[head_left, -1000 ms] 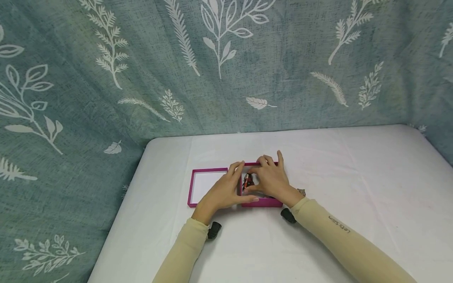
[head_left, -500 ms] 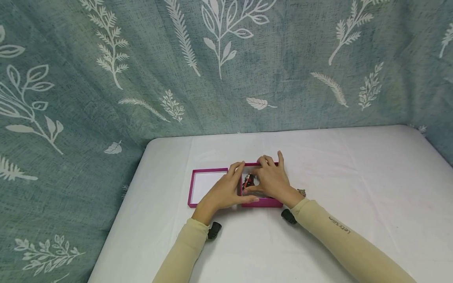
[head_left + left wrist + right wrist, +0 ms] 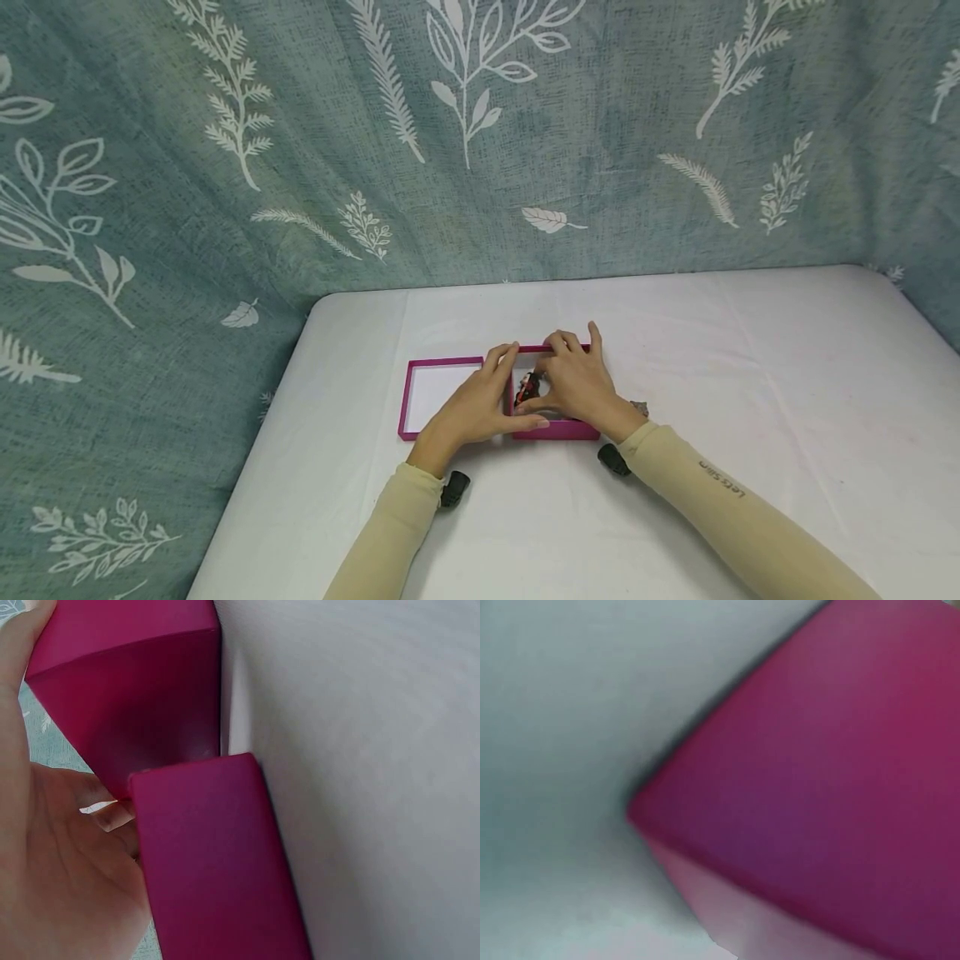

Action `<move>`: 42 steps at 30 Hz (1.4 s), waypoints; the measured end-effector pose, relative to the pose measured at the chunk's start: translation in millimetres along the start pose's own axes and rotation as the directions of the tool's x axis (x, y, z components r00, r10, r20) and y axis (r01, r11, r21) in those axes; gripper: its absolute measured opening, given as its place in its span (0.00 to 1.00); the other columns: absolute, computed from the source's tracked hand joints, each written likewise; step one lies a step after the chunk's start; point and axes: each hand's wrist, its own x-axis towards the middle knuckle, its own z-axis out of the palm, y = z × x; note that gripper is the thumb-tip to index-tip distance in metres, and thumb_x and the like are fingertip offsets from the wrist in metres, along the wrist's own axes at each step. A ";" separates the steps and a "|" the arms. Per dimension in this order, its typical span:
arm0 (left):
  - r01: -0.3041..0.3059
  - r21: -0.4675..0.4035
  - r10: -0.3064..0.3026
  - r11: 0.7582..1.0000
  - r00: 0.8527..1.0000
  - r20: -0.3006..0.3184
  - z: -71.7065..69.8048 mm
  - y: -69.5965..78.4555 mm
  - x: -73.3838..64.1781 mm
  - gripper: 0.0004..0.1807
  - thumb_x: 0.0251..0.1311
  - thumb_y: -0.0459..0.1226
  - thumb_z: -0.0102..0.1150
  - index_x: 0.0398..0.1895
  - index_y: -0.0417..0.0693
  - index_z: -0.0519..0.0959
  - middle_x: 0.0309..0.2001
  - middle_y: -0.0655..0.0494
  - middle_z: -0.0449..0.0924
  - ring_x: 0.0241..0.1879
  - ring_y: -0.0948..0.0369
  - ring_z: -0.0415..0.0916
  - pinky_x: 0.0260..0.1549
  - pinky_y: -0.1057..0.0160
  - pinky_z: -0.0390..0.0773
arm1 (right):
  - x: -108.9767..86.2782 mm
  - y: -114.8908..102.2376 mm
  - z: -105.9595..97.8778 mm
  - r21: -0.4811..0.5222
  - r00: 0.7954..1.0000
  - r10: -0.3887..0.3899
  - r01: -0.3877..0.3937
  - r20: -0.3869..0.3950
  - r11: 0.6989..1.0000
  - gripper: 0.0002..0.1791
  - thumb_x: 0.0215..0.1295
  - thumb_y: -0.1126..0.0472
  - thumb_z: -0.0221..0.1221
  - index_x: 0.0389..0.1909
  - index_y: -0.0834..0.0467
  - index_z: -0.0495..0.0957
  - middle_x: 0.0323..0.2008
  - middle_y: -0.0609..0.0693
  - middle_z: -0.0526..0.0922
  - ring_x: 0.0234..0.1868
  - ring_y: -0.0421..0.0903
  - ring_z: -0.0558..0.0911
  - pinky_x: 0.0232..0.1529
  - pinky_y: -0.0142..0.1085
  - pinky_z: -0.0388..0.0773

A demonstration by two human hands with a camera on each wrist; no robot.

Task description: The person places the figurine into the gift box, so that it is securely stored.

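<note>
your left hand (image 3: 476,406) spans the left side of the pink box (image 3: 555,430) and holds it, thumb along the front wall, fingertips at the back left corner. your right hand (image 3: 577,383) reaches in, thumb and forefinger parted around a small dark-and-red item (image 3: 527,387) in the box's left part; whether they pinch it, i cannot tell. a shallow pink-rimmed tray (image 3: 407,435) lies on the left.
</note>
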 end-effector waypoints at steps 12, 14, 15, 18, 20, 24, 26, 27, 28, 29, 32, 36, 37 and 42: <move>-0.005 -0.002 0.005 1.000 1.000 0.006 -0.3 0.3 -0.2 0.64 0.46 0.71 0.61 0.80 0.57 0.41 0.77 0.58 0.45 0.63 0.54 0.70 0.63 0.52 0.72 | -0.2 1.2 0.4 -0.035 1.000 -0.008 0.008 0.020 0.999 0.27 0.34 0.34 0.76 0.29 0.51 0.85 0.57 0.57 0.76 0.65 0.59 0.68 0.68 0.71 0.40; -0.005 -0.003 0.005 1.000 1.000 0.008 -0.7 0.4 -0.9 0.64 0.46 0.71 0.62 0.80 0.57 0.40 0.77 0.58 0.45 0.63 0.55 0.70 0.62 0.53 0.73 | -0.3 0.9 0.2 -0.031 1.000 -0.006 0.006 0.021 1.000 0.27 0.35 0.34 0.76 0.27 0.51 0.85 0.56 0.57 0.76 0.64 0.59 0.69 0.68 0.71 0.41; -0.006 -0.003 0.006 1.000 1.000 0.008 -0.7 0.3 -1.0 0.64 0.46 0.71 0.62 0.80 0.56 0.40 0.77 0.58 0.45 0.62 0.54 0.70 0.62 0.53 0.73 | -0.4 0.7 0.0 -0.028 1.000 -0.004 0.004 0.023 1.000 0.26 0.35 0.34 0.76 0.26 0.51 0.85 0.55 0.57 0.76 0.64 0.59 0.69 0.68 0.71 0.41; -0.009 -0.005 0.009 1.000 1.000 0.009 -0.4 -0.2 -1.0 0.65 0.47 0.71 0.61 0.80 0.53 0.41 0.77 0.58 0.45 0.61 0.55 0.71 0.61 0.53 0.74 | -0.6 1.1 -1.1 -0.014 1.000 0.002 -0.002 0.030 1.000 0.25 0.37 0.33 0.75 0.23 0.51 0.84 0.54 0.56 0.76 0.62 0.58 0.70 0.68 0.70 0.41; -0.010 -0.004 0.010 1.000 1.000 0.009 0.0 -0.8 -0.6 0.65 0.46 0.71 0.61 0.80 0.52 0.42 0.77 0.58 0.46 0.61 0.55 0.71 0.60 0.53 0.74 | -0.7 1.2 -2.1 -0.004 0.999 0.003 -0.003 0.037 1.000 0.24 0.38 0.34 0.74 0.21 0.50 0.84 0.53 0.56 0.76 0.62 0.58 0.70 0.69 0.70 0.41; -0.012 -0.001 0.012 1.000 1.000 0.008 -0.3 -1.7 0.5 0.65 0.47 0.70 0.62 0.79 0.50 0.43 0.77 0.57 0.46 0.60 0.56 0.71 0.60 0.54 0.74 | -0.2 1.9 -4.1 0.007 0.999 -0.011 0.011 0.048 1.000 0.18 0.41 0.40 0.76 0.18 0.49 0.82 0.52 0.57 0.76 0.63 0.59 0.69 0.68 0.71 0.41; -0.009 0.003 0.009 1.000 1.000 0.009 -0.9 -2.2 0.7 0.65 0.47 0.70 0.63 0.79 0.50 0.43 0.77 0.57 0.46 0.61 0.55 0.71 0.61 0.54 0.73 | 0.5 2.4 -4.9 0.012 0.998 -0.023 0.022 0.052 1.000 0.17 0.42 0.44 0.77 0.18 0.48 0.81 0.50 0.56 0.75 0.64 0.59 0.68 0.68 0.71 0.41; -0.007 0.005 0.007 1.000 1.000 0.010 -1.1 -2.4 0.8 0.65 0.47 0.69 0.63 0.79 0.50 0.43 0.77 0.57 0.46 0.62 0.55 0.71 0.62 0.54 0.73 | 0.9 2.7 -5.3 0.013 0.998 -0.030 0.030 0.054 0.999 0.16 0.43 0.45 0.77 0.18 0.48 0.80 0.49 0.56 0.75 0.64 0.59 0.68 0.68 0.71 0.42; -0.005 0.006 0.005 1.000 1.000 0.012 -1.3 -2.2 1.0 0.65 0.47 0.69 0.63 0.79 0.50 0.43 0.77 0.57 0.46 0.62 0.54 0.70 0.62 0.54 0.73 | 0.7 3.2 -6.0 0.018 0.998 -0.035 0.034 0.057 0.999 0.16 0.43 0.46 0.77 0.18 0.48 0.80 0.49 0.56 0.75 0.64 0.59 0.68 0.68 0.71 0.41; -0.003 0.007 0.003 1.000 1.000 0.015 -1.5 -2.0 1.2 0.65 0.47 0.69 0.63 0.79 0.50 0.43 0.77 0.56 0.47 0.63 0.54 0.70 0.62 0.54 0.73 | 0.6 3.8 -6.4 0.020 0.998 -0.041 0.040 0.057 0.999 0.16 0.43 0.47 0.77 0.17 0.48 0.80 0.49 0.56 0.75 0.64 0.59 0.68 0.68 0.71 0.41; 0.001 0.013 -0.001 1.000 1.000 0.015 -2.0 -1.7 1.6 0.64 0.47 0.69 0.64 0.79 0.50 0.43 0.77 0.56 0.47 0.63 0.54 0.71 0.62 0.54 0.73 | 0.4 4.8 -7.7 0.022 0.997 -0.059 0.058 0.057 0.998 0.15 0.44 0.48 0.77 0.17 0.47 0.79 0.49 0.56 0.75 0.64 0.58 0.68 0.68 0.70 0.41; 0.004 0.017 -0.004 1.000 1.000 0.014 -1.8 -1.7 1.5 0.64 0.47 0.69 0.64 0.79 0.50 0.43 0.77 0.57 0.47 0.62 0.54 0.71 0.62 0.54 0.72 | -0.5 5.1 -9.3 0.029 0.995 -0.083 0.081 0.057 0.996 0.16 0.44 0.47 0.77 0.17 0.48 0.80 0.51 0.59 0.76 0.66 0.59 0.67 0.68 0.70 0.41; 0.007 0.015 -0.007 1.000 1.000 0.016 -1.6 -1.8 1.3 0.64 0.47 0.69 0.64 0.79 0.51 0.43 0.77 0.57 0.46 0.63 0.54 0.70 0.63 0.54 0.72 | -0.9 5.3 -9.7 0.032 0.994 -0.090 0.088 0.056 0.996 0.16 0.44 0.47 0.77 0.17 0.49 0.80 0.51 0.59 0.76 0.66 0.60 0.67 0.68 0.71 0.41; 0.010 0.010 -0.010 1.000 1.000 0.023 -2.1 -1.8 0.0 0.65 0.46 0.69 0.64 0.80 0.52 0.43 0.77 0.58 0.46 0.64 0.54 0.69 0.63 0.53 0.72 | -2.0 6.8 -10.1 0.067 0.992 -0.120 0.116 0.050 0.991 0.14 0.44 0.47 0.76 0.22 0.50 0.84 0.50 0.61 0.76 0.68 0.61 0.65 0.67 0.71 0.40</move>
